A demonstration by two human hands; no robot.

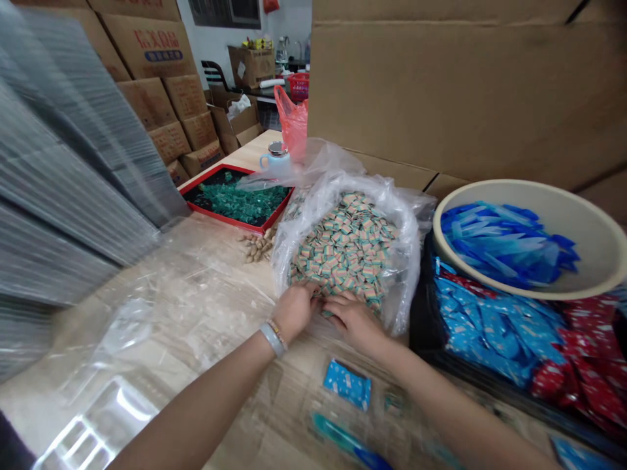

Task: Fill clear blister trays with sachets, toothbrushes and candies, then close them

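Observation:
A clear plastic bag (298, 222) lies open on the table, full of small wrapped sweets (345, 251) in teal, pink and cream. Both my hands reach into its near edge. My left hand (295, 307), with a bracelet at the wrist, has its fingers curled down into the sweets. My right hand (353, 318) lies beside it, fingers bent and pressed onto the sweets at the bag's mouth. What either hand holds is hidden.
A red tray (196, 186) of green sweets sits behind the bag, peanuts (257, 247) beside it. A cream bowl (595, 228) of blue sachets stands right, above blue packets (482, 323) and red packets (585, 362). Clear plastic trays (112, 411) lie near left. Cardboard boxes (166, 85) stand behind.

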